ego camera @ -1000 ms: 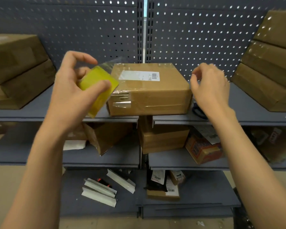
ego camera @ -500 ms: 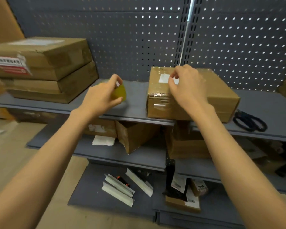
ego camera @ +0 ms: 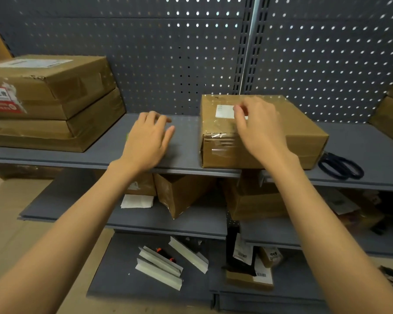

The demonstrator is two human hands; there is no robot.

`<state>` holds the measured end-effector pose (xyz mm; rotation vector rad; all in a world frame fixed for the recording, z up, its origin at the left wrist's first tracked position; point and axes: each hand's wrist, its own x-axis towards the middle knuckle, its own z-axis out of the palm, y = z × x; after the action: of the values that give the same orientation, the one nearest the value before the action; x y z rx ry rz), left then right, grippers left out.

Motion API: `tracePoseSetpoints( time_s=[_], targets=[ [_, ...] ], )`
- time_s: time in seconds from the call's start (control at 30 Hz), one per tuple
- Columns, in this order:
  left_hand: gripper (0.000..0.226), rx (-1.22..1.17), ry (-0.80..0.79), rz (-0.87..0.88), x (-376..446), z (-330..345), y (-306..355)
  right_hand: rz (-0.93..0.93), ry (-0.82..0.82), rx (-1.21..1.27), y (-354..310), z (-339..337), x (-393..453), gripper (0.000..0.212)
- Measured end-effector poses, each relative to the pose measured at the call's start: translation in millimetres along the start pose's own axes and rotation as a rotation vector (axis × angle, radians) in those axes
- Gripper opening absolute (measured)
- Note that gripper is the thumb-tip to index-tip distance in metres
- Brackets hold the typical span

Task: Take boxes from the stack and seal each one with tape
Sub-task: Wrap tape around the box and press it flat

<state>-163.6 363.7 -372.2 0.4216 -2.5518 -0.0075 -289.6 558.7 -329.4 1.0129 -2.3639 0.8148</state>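
The taped box (ego camera: 259, 132) sat on the top shelf (ego camera: 184, 155) under the right hand (ego camera: 259, 125), whose loosely curled fingers hovered over its white label (ego camera: 224, 111), gripping nothing visible. The left hand (ego camera: 149, 138) lay relaxed on the shelf just beside it. The label's print was unreadable. 0.5 s before, the left hand held a yellow tape roll; now only a sliver of it showed.

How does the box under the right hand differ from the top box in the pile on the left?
The box under the right hand stands alone on the shelf, while the top box in the pile rests on another box. The first shows crinkled clear tape on its near end; the second carries a red and white sticker at its near corner. Both are brown cardboard with a white label on top.
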Motion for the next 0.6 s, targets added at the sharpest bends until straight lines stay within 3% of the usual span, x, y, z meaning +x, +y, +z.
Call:
tracePoseSetpoints(
  time_s=[0.1,0.2,0.3,0.43,0.6],
  targets=[
    [0.053,-0.272,-0.016,0.096,14,-12,45,-0.014,-0.023,0.171,-4,-4,-10,0.036],
    [0.057,-0.341,-0.116,0.235,25,-7,76,-0.114,-0.148,0.247,-11,0,-21,0.035],
    [0.046,-0.334,-0.203,0.229,22,4,85,-0.147,-0.263,0.102,-5,13,-27,0.045],
    [0.046,-0.379,-0.229,0.218,18,12,78,-0.172,-0.283,-0.128,9,16,-34,0.051],
    [0.046,-0.430,-0.282,0.131,20,6,60,-0.153,-0.237,-0.091,18,9,-36,0.047]
  ],
)
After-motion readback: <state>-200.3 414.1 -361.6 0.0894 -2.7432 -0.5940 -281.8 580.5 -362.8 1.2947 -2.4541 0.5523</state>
